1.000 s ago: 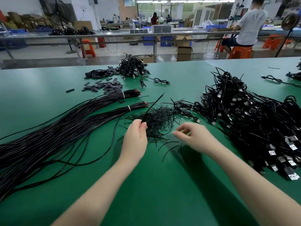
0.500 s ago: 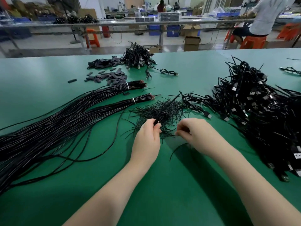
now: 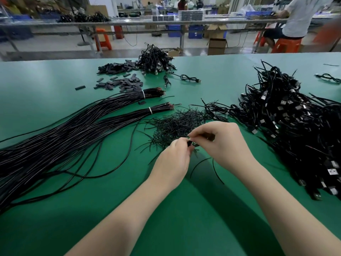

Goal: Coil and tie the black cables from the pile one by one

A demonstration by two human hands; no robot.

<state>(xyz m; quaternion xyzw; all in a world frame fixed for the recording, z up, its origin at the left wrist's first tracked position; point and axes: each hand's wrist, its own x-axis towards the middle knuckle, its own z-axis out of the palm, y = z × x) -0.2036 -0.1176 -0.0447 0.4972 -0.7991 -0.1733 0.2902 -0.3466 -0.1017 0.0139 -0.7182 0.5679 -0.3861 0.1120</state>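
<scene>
Nearest the camera, two bare forearms reach forward over the flat green work table (image 3: 55, 218). The left hand (image 3: 170, 163) and the right hand (image 3: 224, 143) meet fingertip to fingertip just above the table, both with fingers curled, and both pinch one small black object between them — most likely a thin black wire tie (image 3: 190, 142), though it is too small to be sure. No cable lies coiled in either hand.

Judged from this, the step in hand is picking out a single tie. To do it well, draw it clear of the loose heap of short black tie wires (image 3: 175, 124) just beyond the fingers, so that no neighbour comes along tangled with it. Grip near one end, leaving length free for the twist.

To the left lie the long straight black cables (image 3: 64, 137), two bundles each bound with a white band near their bare ends — this looks like the pile to be worked. A few strands curve loose from it towards the hands; taking one of those would spare disturbing the bundle.

On the right sits a large tangled mound of black cables with plug ends (image 3: 295, 130), seemingly the finished ones. Farther off lie small flat black sleeve pieces (image 3: 120, 83) and a smaller heap of black cables (image 3: 155, 59).
</scene>
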